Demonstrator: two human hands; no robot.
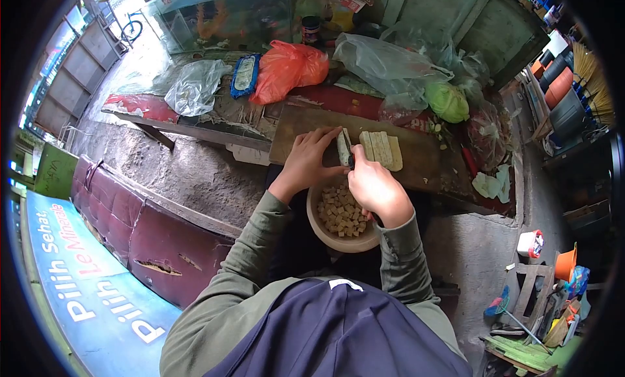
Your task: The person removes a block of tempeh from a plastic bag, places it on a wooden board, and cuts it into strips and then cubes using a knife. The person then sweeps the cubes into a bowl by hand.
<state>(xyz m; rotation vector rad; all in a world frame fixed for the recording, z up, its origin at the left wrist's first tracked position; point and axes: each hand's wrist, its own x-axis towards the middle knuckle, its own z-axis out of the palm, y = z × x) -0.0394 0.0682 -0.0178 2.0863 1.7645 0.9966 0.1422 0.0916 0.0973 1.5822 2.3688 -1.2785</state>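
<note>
My left hand (307,161) is on a wooden cutting board (296,133), its fingers and thumb closed around a slice of tempeh (343,144). My right hand (379,187) grips a knife (351,161) by its dark handle; the blade is mostly hidden beside that slice. Just right of it on the board lies a block of tempeh (381,149) cut into several slices standing side by side. Below both hands, close to my body, a round beige bowl (315,226) holds many small tempeh cubes (342,211).
Behind the board are a red plastic bag (286,71), clear plastic bags (384,58), a blue-edged packet (245,76) and a cabbage (447,102). A fish tank (224,19) stands at the back. A torn maroon seat (163,227) is on the left.
</note>
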